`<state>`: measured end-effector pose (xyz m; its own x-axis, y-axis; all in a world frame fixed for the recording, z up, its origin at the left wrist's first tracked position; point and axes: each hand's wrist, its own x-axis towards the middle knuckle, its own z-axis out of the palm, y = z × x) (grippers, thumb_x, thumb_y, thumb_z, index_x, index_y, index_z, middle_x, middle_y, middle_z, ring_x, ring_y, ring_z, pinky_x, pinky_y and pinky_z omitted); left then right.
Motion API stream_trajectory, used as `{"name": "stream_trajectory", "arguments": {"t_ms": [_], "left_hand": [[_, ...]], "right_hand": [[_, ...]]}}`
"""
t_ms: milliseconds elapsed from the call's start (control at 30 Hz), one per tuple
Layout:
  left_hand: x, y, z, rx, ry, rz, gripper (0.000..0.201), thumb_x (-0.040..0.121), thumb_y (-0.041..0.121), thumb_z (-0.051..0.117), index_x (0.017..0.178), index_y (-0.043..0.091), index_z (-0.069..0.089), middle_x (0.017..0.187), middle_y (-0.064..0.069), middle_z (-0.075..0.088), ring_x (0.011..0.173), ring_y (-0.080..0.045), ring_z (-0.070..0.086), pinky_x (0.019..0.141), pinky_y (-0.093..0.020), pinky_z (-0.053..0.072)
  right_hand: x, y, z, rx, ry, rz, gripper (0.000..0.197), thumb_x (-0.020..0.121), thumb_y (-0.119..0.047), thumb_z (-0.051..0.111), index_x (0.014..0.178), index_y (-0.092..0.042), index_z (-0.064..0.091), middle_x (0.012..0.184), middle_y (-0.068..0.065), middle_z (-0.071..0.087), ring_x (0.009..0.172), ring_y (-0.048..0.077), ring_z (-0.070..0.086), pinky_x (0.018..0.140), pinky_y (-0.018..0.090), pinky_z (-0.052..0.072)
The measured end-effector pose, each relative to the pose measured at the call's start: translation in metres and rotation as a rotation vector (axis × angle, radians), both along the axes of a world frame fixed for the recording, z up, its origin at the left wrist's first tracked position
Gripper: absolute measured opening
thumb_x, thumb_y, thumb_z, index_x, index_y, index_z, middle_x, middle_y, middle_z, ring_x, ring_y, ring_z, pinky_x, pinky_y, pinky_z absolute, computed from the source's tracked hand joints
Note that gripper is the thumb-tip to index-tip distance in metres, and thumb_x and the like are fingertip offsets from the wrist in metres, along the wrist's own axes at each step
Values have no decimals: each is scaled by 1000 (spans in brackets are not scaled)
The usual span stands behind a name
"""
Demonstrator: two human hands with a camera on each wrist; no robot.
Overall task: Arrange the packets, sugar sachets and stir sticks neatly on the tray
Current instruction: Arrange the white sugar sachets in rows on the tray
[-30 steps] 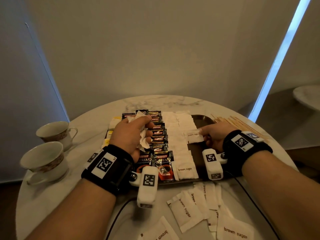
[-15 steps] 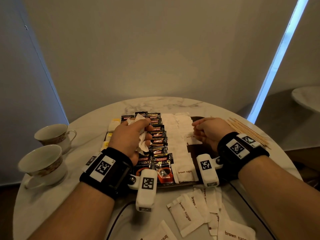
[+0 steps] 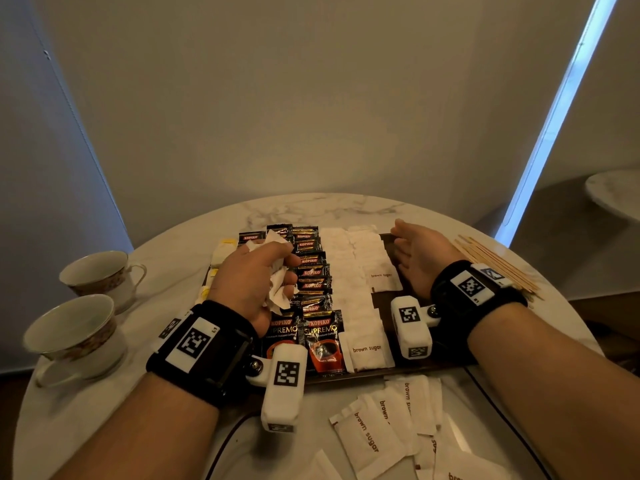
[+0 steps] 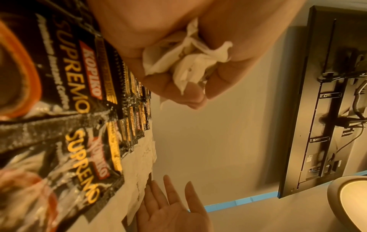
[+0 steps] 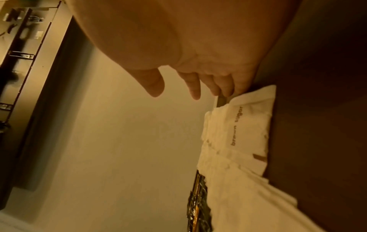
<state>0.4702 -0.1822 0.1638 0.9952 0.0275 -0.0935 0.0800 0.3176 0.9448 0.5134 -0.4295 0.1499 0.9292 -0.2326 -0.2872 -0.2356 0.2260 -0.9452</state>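
A dark tray (image 3: pixel 382 303) holds two columns of black coffee packets (image 3: pixel 311 271) and two columns of white sugar sachets (image 3: pixel 349 271). My left hand (image 3: pixel 277 268) hovers over the coffee packets and grips crumpled white paper (image 4: pixel 186 62). My right hand (image 3: pixel 408 251) is open, fingers straight, its edge down on the tray's right part beside the sachet column, and it holds nothing. A "brown sugar" sachet (image 5: pixel 248 125) lies just below its fingertips. Wooden stir sticks (image 3: pixel 495 265) lie on the table right of the tray.
Several loose sugar sachets (image 3: pixel 381 427) lie on the marble table in front of the tray. Two teacups (image 3: pixel 100 271) (image 3: pixel 72 334) stand at the left. Small yellow-and-white packets (image 3: pixel 221 251) sit at the tray's left edge. A wall stands behind the table.
My right hand let go of a sugar sachet on the tray, curled briefly, then straightened its fingers beside the sachet column. My left hand keeps its grip on the crumpled paper.
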Motion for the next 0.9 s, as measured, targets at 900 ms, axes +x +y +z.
{"name": "stream_trajectory", "arguments": {"t_ms": [900], "left_hand": [[0, -2, 1, -46, 58, -70, 8, 104, 15, 57, 109, 10, 60, 85, -11, 75, 79, -33, 76, 39, -23, 47]], "right_hand": [[60, -9, 12, -50, 16, 154, 62, 102, -53, 47, 152, -18, 43, 165, 15, 27, 152, 32, 25, 123, 49, 22]]}}
